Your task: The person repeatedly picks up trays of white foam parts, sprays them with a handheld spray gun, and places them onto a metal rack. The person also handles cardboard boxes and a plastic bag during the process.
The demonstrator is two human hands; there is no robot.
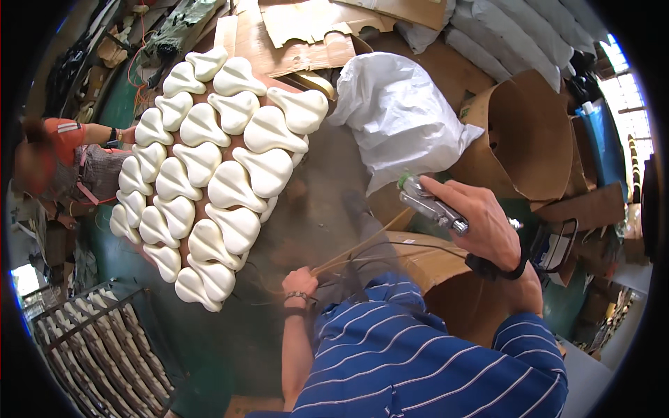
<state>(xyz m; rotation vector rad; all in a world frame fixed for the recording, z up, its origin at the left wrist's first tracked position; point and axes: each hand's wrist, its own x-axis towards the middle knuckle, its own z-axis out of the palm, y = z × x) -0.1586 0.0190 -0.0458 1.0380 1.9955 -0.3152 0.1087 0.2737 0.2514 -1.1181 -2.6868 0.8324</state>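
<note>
My right hand [481, 219] is closed around a silver metal spray gun [433, 204] with a green part at one end. It is raised to the right of my body. Lower and further left, my left hand [300, 281] is closed on a thin tan hose [362, 241] that stretches across in front of me toward the right. Dark cables run beside it. Rows of cream, saddle-shaped foam pads [201, 124] cover a tilted brown board to my left. Neither hand touches the pads.
A white sack [397, 111] stands ahead, with an open cardboard drum [529, 132] to its right. Another cardboard container [460, 306] is near my right side. Across the board, a person in orange [66, 150] stands. A rack of pads [104, 348] is at lower left.
</note>
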